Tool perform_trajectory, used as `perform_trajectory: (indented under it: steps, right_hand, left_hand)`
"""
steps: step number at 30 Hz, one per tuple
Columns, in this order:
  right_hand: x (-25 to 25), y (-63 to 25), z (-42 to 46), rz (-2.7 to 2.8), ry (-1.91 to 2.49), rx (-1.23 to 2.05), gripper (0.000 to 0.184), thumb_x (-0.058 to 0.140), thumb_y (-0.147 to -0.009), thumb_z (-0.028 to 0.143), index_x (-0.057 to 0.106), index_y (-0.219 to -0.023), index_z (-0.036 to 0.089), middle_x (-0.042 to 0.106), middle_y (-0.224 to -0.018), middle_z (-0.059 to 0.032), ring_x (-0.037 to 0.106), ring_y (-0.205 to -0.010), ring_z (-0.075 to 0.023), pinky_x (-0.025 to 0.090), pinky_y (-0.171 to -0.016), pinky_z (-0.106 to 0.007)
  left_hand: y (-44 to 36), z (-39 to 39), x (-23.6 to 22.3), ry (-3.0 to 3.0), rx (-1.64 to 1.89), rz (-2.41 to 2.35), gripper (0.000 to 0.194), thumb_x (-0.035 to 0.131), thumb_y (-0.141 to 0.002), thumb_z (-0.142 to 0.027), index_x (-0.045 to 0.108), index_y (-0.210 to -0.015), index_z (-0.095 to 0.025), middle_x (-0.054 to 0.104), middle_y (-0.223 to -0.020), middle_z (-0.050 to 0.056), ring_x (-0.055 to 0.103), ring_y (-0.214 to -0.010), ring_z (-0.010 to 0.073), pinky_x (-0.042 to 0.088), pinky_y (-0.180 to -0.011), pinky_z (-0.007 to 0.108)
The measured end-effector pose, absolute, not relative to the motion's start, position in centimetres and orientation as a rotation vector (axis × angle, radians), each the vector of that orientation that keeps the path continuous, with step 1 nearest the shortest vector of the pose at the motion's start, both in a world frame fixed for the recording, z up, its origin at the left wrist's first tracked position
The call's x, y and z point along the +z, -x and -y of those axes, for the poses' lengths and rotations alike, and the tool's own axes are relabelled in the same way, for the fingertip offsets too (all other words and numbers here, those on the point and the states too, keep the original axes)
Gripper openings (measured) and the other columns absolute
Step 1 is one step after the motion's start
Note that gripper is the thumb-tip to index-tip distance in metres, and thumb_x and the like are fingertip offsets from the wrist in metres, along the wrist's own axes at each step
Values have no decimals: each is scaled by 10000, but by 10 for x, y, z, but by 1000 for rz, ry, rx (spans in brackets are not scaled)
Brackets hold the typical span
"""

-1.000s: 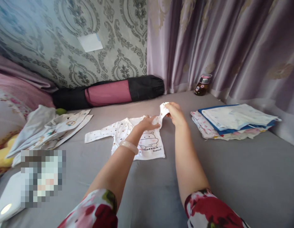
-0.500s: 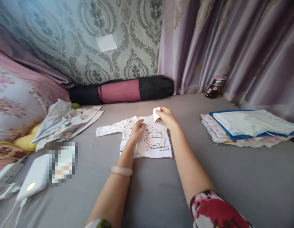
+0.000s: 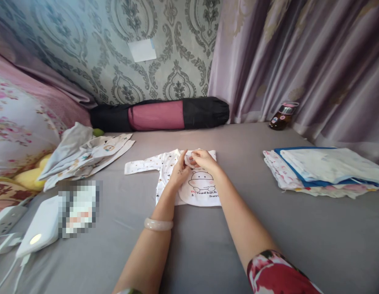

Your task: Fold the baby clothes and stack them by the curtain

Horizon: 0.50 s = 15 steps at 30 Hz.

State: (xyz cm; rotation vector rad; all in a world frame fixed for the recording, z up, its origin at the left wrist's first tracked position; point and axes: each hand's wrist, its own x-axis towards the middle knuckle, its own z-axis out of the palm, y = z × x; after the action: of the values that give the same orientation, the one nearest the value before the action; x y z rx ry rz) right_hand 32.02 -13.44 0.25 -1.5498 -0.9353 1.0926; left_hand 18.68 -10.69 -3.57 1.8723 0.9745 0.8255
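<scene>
A small white baby shirt (image 3: 200,198) with a cartoon animal and lettering on its front lies flat on the grey sheet. Its left-hand sleeve stretches out to the side; the other is folded inward across the chest. My right hand (image 3: 204,159) is closed in a pinch on that folded sleeve, near the neckline, and partly hides it. Close beside it, my left hand (image 3: 179,171) is over the shirt's middle with fingers apart, holding nothing I can see. A pale bangle (image 3: 158,224) circles my left wrist.
Folded cloths (image 3: 318,167) are stacked at the right, with a dark bottle (image 3: 281,118) behind. A black and pink rolled bag (image 3: 155,115) lies along the wall. Loose clothes (image 3: 94,151), a white power bank (image 3: 42,224) and a power strip (image 3: 7,218) are at the left.
My right hand has carried the sleeve end leftward and down over the shirt's chest. My left hand has lifted off the shoulder area and shifted left. The view has turned slightly left.
</scene>
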Motion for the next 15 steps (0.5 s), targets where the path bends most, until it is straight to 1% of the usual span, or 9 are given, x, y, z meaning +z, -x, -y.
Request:
perform_trajectory:
  steps: [3, 5, 9, 12, 15]
  right_hand:
    - [-3, -323, 132, 1065, 1622, 983, 103, 579, -843, 179, 673, -820, 215, 705, -794, 11, 669, -717, -138, 503, -592, -199]
    - [-4, -325, 132, 1203, 1705, 860, 156, 540, -860, 183, 692, -867, 215, 713, -825, 6, 668, -813, -152, 502, -679, -212]
    - [1, -320, 135, 1442, 1930, 565, 278, 434, -912, 172, 684, -1033, 175, 702, -1069, -65, 615, -1046, -185, 445, -878, -251]
    - [3, -313, 140, 1568, 2065, 439, 341, 369, -940, 162, 627, -1162, 147, 646, -1207, -112, 564, -1147, -201, 398, -951, -276]
    - [1, -305, 144, 1689, 2101, 406, 371, 326, -955, 161, 582, -1222, 138, 582, -1305, -127, 514, -1217, -205, 363, -1004, -305]
  left_hand:
    - [-188, 108, -32, -1942, 833, -999, 584, 462, -724, -76, 543, -1298, -139, 669, -1089, 82, 618, -918, 183, 488, -869, 322]
    - [-189, 109, -30, -1965, 844, -1035, 513, 469, -720, -93, 612, -1212, -126, 659, -1162, 100, 610, -1005, 209, 476, -908, 330]
    - [-186, 112, -27, -1966, 894, -1130, 456, 489, -752, -140, 638, -1182, -118, 673, -1128, 108, 621, -997, 213, 484, -904, 327]
    - [-183, 114, -23, -2034, 916, -1136, 424, 472, -780, -159, 648, -1163, -117, 663, -1136, 115, 613, -1023, 220, 483, -908, 334]
    - [-182, 113, -22, -2114, 941, -1103, 373, 409, -841, -188, 679, -1094, -133, 669, -1110, 110, 603, -1047, 224, 466, -935, 345]
